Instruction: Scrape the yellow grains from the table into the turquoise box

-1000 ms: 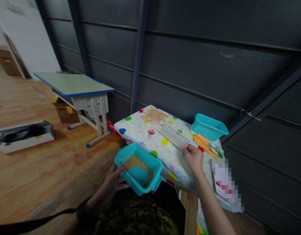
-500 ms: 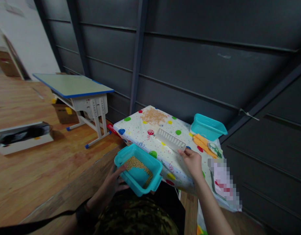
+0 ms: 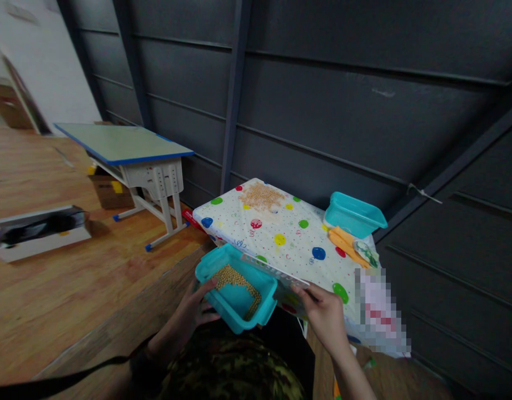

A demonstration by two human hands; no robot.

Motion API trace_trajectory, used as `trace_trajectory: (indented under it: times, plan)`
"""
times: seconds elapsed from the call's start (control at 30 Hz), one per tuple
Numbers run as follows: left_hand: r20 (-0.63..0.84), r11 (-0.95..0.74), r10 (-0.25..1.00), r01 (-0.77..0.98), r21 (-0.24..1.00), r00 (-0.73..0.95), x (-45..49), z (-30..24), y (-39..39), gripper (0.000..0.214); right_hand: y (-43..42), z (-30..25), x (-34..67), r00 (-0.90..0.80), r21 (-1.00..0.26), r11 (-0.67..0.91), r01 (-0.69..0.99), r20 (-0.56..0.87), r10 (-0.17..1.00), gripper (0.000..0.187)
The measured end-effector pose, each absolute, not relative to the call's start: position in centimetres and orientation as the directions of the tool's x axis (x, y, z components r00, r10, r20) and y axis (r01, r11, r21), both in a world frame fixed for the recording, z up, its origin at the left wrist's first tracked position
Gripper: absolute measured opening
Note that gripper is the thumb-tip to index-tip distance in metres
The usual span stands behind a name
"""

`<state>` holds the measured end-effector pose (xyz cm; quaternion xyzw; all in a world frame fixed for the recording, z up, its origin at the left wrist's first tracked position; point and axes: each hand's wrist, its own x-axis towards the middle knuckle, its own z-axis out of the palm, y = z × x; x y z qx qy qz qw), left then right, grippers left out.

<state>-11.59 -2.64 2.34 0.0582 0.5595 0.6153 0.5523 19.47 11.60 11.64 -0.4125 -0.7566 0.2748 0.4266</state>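
Observation:
My left hand [image 3: 197,308] grips the near side of a teal plastic tub [image 3: 235,288] held just below the table's near edge; yellow beans lie in its bottom. My right hand [image 3: 324,314] is closed on one end of a white ridged plastic strip [image 3: 274,272], which lies along the table's near edge right over the tub's rim. A heap of yellow beans [image 3: 262,195] sits at the far side of the table [image 3: 281,233], on its white cloth with coloured dots.
A second teal tub [image 3: 353,214] stands at the table's right rear, with orange items [image 3: 343,243] beside it. A school desk [image 3: 122,145] and a flat white box [image 3: 34,229] stand on the wooden floor to the left. A dark panelled wall runs behind.
My right hand has dragged the white strip from the middle of the table toward me, to the near edge over the tub. The left hand and tub have stayed put.

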Motion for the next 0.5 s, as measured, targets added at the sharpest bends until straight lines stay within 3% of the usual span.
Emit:
trace_trajectory:
  times: [0.17,0.27,0.5]
  plan:
    - [-0.562,0.258,0.733,-0.607,0.751,-0.383,-11.3,2.7,-2.7,0.092,15.1,12.6,19.7,-0.148,-0.770,0.454,0.448,0.437,0.887,0.061]
    - [-0.547,0.237,0.737,-0.607,0.758,-0.396,-10.9,3.0,-3.0,0.098,19.9,13.9,19.2,-0.045,-0.807,0.381,0.451,0.406,0.913,0.062]
    - [-0.559,0.242,0.731,-0.618,0.748,-0.391,-10.7,3.3,-3.0,0.100,27.6,15.2,16.7,0.072,-0.871,0.167,0.462,0.225,0.972,0.044]
